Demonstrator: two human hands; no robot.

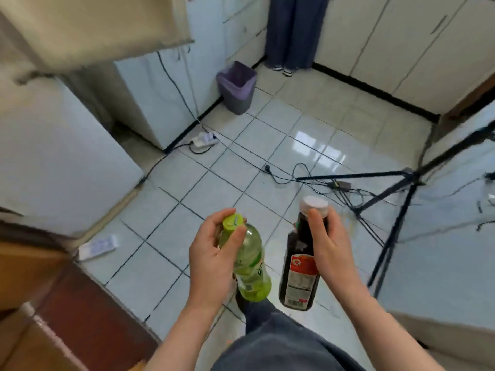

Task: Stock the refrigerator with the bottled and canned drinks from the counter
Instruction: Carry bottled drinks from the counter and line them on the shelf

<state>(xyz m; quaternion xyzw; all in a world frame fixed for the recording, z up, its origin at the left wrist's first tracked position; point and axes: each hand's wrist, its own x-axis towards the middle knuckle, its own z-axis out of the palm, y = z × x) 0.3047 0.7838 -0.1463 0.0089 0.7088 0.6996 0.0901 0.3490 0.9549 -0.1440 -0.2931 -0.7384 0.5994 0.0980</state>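
My left hand [211, 255] grips a green plastic bottle [250, 266] with a yellow-green cap by its neck and shoulder. My right hand [330, 245] holds a dark bottle [301, 277] with a white cap and a red and white label, fingers curled round its neck. Both bottles hang upright above the tiled floor, a little apart from each other. A white refrigerator [53, 156] stands at the left, its door closed as far as I can see.
A grey bin [237, 87] with a purple liner stands by the far cabinets. A tripod [396, 199] and loose cables [294, 178] spread over the floor at the right. Power strips [205, 139] lie near the refrigerator. Another person's legs [292, 33] stand at the back. A wooden counter [53, 303] lies lower left.
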